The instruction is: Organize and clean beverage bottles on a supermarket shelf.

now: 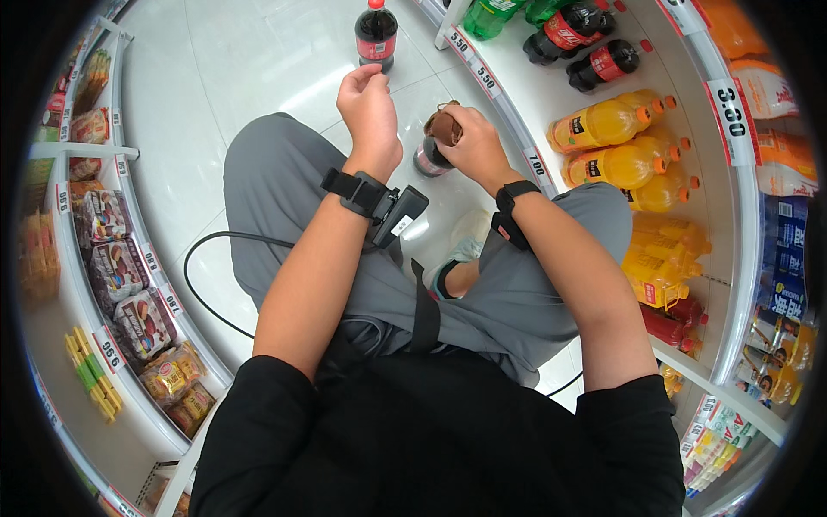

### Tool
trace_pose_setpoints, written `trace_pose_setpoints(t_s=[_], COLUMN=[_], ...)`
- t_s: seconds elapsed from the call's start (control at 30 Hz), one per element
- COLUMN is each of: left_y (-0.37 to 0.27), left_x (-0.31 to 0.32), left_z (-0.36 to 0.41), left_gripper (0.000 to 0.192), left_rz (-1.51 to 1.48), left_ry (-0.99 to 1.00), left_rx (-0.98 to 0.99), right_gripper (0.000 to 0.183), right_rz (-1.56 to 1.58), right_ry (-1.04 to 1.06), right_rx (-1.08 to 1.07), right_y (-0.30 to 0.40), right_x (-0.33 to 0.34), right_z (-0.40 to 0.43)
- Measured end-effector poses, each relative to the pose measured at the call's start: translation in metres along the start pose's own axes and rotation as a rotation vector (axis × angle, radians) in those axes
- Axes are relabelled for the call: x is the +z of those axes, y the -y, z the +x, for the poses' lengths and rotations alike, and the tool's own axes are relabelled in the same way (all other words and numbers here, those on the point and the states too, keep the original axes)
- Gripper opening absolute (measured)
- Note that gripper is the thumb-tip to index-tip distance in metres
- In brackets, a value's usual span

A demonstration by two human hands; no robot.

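My right hand [473, 142] holds a crumpled brown cloth [446, 127] over the top of a cola bottle [429, 158] that stands on the floor. The cloth hides the bottle's cap and neck. Raised over the floor, my left hand [370, 110] has its fingers curled towards the thumb, and nothing can be made out in it. Just beyond its fingertips a second cola bottle [376, 37] with a red cap stands upright on the tiles.
A low shelf [510, 97] on the right bears lying cola bottles [604, 64], orange drink bottles [601, 123] and green bottles [492, 16]. Packaged snacks [118, 268] fill shelves on the left. A black cable [194, 249] loops beside my left knee.
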State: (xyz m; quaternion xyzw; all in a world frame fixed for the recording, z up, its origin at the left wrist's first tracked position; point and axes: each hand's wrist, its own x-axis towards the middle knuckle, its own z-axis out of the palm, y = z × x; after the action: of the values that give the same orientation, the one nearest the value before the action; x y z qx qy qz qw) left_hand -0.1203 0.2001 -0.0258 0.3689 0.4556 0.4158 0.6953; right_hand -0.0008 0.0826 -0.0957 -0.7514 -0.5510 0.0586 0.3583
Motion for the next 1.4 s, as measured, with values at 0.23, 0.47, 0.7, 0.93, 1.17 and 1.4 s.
trace_pose_setpoints(t_s=[0.23,0.47,0.7,0.93,1.17,1.4], left_y=[-0.002,0.004,0.006,0.008,0.016,0.063], left_x=[0.002,0.001,0.003,0.003,0.003,0.002], left_z=[0.002,0.007,0.006,0.003,0.003,0.013], left_gripper=[0.02,0.018,0.017,0.017,0.017,0.017], left_rz=[-0.057,-0.038,-0.035,-0.018,0.023,0.579], left_ry=[0.013,0.001,0.016,0.026,0.036,0.343], left_rx=[-0.017,-0.004,-0.001,0.007,0.002,0.208], right_gripper=[0.039,0.03,0.027,0.029,0.031,0.033], right_rz=[0.038,0.301,0.601,0.685,0.828,0.975], right_ry=[-0.08,-0.251,-0.332,-0.313,-0.303,-0.349], right_rx=[0.047,0.293,0.442,0.519,0.594,0.73], right_y=[-0.003,0.002,-0.004,-0.007,-0.005,-0.006], right_x=[0.013,0.027,0.029,0.025,0.021,0.02], right_z=[-0.002,-0.003,0.0,0.003,0.002,-0.001])
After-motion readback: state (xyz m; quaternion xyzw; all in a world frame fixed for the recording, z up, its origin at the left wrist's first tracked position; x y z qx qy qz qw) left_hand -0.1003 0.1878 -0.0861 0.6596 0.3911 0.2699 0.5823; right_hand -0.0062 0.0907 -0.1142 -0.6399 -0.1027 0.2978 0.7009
